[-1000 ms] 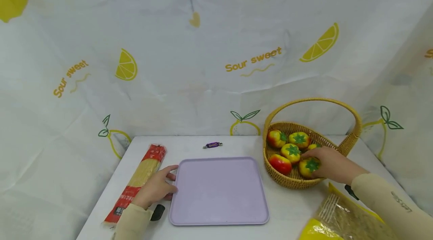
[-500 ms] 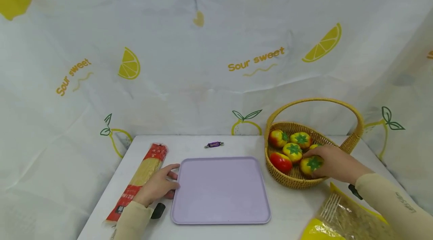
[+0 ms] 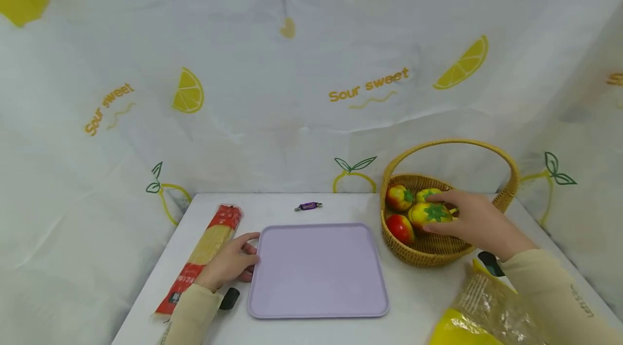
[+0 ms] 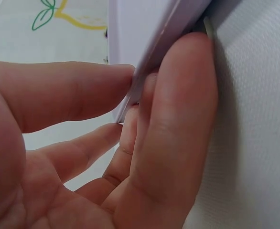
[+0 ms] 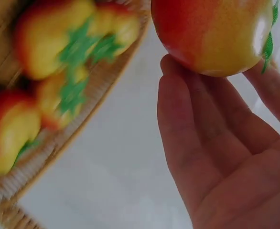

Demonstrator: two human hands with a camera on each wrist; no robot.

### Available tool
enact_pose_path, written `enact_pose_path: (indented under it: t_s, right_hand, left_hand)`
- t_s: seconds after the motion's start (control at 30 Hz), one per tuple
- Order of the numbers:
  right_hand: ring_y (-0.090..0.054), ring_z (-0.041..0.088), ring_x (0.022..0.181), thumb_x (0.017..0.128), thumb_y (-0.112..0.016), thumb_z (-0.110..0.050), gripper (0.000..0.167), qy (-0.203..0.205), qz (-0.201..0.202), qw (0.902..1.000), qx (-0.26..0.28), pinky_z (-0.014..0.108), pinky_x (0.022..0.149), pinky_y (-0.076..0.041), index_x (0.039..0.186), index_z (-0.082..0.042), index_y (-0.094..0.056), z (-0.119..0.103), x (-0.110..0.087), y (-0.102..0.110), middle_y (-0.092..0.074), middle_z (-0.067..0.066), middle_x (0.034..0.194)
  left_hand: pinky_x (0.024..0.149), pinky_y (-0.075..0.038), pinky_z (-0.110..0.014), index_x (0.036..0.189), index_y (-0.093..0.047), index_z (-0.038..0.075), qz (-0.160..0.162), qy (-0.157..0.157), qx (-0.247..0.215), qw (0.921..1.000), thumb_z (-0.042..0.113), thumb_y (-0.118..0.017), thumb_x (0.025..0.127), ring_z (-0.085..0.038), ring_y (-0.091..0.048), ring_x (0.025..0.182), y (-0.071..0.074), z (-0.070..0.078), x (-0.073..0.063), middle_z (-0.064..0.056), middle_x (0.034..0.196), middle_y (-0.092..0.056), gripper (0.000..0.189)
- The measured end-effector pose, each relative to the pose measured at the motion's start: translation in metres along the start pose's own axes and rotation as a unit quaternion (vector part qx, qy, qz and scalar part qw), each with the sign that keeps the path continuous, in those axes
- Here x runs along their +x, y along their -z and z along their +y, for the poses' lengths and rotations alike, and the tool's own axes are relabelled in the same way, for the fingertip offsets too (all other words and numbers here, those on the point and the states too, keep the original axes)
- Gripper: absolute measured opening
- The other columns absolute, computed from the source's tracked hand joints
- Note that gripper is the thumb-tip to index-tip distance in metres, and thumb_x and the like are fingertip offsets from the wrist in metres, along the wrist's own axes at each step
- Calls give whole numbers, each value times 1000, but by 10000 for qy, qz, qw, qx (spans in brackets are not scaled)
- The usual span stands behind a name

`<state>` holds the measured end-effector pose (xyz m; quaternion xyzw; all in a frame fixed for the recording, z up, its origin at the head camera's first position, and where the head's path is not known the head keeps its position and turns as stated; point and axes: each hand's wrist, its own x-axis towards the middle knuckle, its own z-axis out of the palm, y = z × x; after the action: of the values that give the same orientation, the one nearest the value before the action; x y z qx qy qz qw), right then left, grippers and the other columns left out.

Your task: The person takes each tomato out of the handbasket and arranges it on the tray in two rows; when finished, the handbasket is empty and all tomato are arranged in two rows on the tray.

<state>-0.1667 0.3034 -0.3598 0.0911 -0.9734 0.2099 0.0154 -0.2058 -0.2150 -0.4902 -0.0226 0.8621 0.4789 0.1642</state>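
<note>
Overhead, the head camera shows the whole white table (image 3: 336, 201), which neither wrist view does: a lavender tray (image 3: 316, 272) at the middle, a wicker basket (image 3: 438, 253) at its 3 o'clock, a red-wrapped pack of spaghetti (image 3: 204, 256) at its 9 o'clock, a small purple candy (image 3: 307, 206) at 12 o'clock, and a yellow noodle bag (image 3: 482, 312) at the near right corner. Only the right wrist view shows the underside of the held tomato (image 5: 216, 33): red on one side, fading to glossy yellow, with a green leaf edge at the rim. From the head view its green star-shaped calyx (image 3: 437, 212) faces up.

The right hand (image 3: 474, 223) cups this tomato with curled fingertips (image 5: 178, 90) beneath it; it sits at the fingertips, at the hand's 9 o'clock, lifted above the basket and three other tomatoes (image 3: 400, 197). They are blurred in the wrist view, so there may be more.

The left hand (image 3: 229, 266) pinches the tray's left rim (image 4: 154, 52), thumb above and fingers (image 4: 178, 124) under the edge.
</note>
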Motion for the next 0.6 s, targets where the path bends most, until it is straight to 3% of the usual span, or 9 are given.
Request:
enact_pose_path:
  t_s: [0.13,0.23,0.43,0.6]
  right_hand:
    - [-71,31,109,84,-88,-59,71,196,188,9989,380,49,89,-60,139,-16,-73,-40,19,-17,-74,15,132]
    - [-68,25,104,82,-90,-57,69,317,238,9971,645,40,87,-56,136,-17,-75,-66,35,-36,-76,9,125]
    - [-69,24,106,82,-92,-50,63,341,-53,9894,1408,36,85,-60,134,-18,-76,-111,61,-83,-76,5,123]
    - [-68,24,111,82,-93,-48,58,153,-166,9848,1722,36,85,-61,132,-22,-77,-138,74,-119,-76,0,126]
  left_hand:
    - [66,-67,-37,156,-56,16,-35,-111,-151,9998,7,-74,99,-21,-69,73,2,-2,-1,-11,112,-65,60]
    - [66,-67,-36,156,-56,15,-47,-109,-188,9998,8,-74,99,-20,-69,73,3,-3,0,-11,112,-65,60]
    - [66,-67,-36,156,-56,12,-87,-202,-321,9992,7,-74,98,-20,-70,73,4,-4,5,-12,109,-67,61]
    - [66,-67,-36,156,-57,11,-62,-318,-320,9990,7,-74,98,-19,-70,73,2,-5,9,-12,108,-67,61]
